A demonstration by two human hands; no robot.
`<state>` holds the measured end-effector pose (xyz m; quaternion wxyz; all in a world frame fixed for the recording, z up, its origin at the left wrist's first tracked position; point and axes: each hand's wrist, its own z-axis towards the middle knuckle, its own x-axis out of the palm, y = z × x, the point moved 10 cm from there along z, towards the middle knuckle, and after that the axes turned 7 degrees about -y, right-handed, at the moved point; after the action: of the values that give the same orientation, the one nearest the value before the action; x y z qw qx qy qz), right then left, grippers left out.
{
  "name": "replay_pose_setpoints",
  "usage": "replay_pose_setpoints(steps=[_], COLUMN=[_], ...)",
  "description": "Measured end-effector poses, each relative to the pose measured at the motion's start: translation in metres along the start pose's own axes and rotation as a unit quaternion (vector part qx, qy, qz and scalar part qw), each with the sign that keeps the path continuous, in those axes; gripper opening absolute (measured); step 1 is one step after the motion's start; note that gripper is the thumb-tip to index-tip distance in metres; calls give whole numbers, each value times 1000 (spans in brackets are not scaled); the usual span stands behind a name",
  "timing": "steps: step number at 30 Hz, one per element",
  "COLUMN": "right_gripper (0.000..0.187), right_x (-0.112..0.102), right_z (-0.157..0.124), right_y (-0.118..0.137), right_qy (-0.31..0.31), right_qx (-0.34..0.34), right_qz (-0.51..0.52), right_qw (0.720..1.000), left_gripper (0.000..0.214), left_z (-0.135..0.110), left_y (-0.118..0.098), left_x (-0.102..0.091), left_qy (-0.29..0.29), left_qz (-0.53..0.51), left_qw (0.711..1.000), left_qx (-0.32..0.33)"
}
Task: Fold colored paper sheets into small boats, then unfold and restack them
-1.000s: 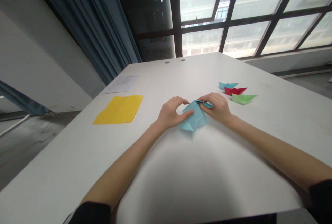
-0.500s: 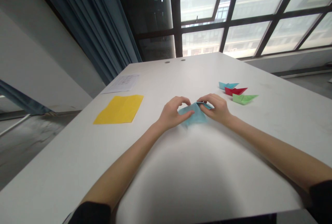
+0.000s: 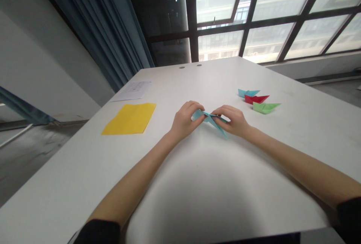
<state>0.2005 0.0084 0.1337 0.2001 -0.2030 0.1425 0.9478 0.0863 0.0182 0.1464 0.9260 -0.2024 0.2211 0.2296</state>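
Note:
A folded piece of light blue paper (image 3: 217,126) is held between my two hands over the middle of the table. My left hand (image 3: 186,119) pinches its left part, thumb in front and fingers behind. On the other side, my right hand (image 3: 233,119) grips the right part between thumb and fingers. One narrow flap of the paper points down toward me, to the right. My fingers cover some of the folds. Right of my right hand stand three small paper boats: a blue boat (image 3: 248,93), a red boat (image 3: 256,99) and a green boat (image 3: 265,107).
Sheets of yellow paper (image 3: 131,119) lie on the white table (image 3: 197,183) to the left. Behind them is a white printed sheet (image 3: 134,89). A blue curtain (image 3: 104,22) and windows (image 3: 222,40) stand beyond the table's far edge.
The blue paper has turned in my hands: its broad front face has given way to a narrow slanting flap. My left fingers have closed in on it. The boats and yellow paper are unmoved.

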Motion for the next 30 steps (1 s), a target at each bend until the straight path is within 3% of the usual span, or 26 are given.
replay_pose_setpoints(steps=[10, 30], right_gripper=[8, 6], right_x=[0, -1], right_z=[1, 2], right_y=[0, 7], right_qy=[-7, -1], right_qx=[4, -20], right_qz=[21, 38], right_qw=[1000, 999], left_gripper=[7, 8], left_z=[-2, -3], left_y=[-6, -7], left_x=[-3, 0], left_qy=[-22, -7], left_qz=[6, 11], left_qw=[1000, 1000], left_qx=[20, 24])
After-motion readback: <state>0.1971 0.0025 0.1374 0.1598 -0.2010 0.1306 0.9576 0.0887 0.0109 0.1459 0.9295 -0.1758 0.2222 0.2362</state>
